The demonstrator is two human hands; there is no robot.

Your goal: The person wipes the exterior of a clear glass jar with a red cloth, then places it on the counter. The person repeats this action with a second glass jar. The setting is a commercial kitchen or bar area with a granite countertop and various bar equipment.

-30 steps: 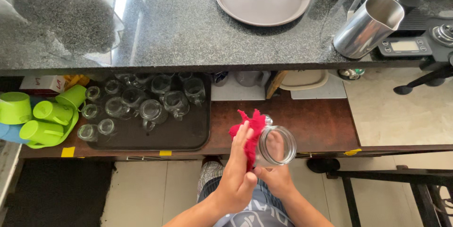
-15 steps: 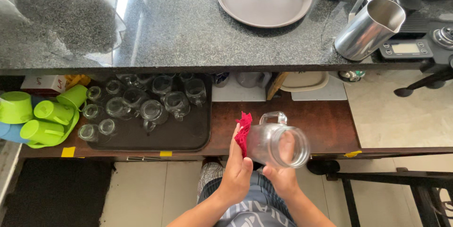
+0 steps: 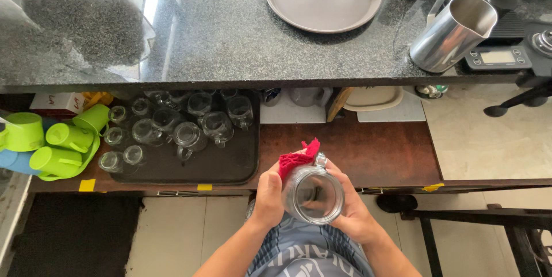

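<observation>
Two hands met around one glass mug (image 3: 313,195), held out in front of the person's body just below the edge of the brown shelf (image 3: 368,150). Off to the far left sat a cluster of green cups (image 3: 49,142), and next to them a dark tray (image 3: 230,165) crowded with more glass mugs (image 3: 184,124). Then the left hand (image 3: 268,195): its grip was closed on the mug's left wall, with a red cloth (image 3: 297,158) pressed against the far end of the glass, bunched up above the fingers. The mug lay tipped over, its long axis running away from the person toward the shelf, open mouth facing up at the camera and the base pointing off. The right hand (image 3: 355,212) cupped the right wall, fingers wrapped snugly, so the glass sat squarely between both palms, neither hand nearer than the other. Higher up, the speckled black tabletop (image 3: 218,29) carried a round tray (image 3: 322,9) of small clear cups and, at the right, a steel pitcher (image 3: 451,34).
</observation>
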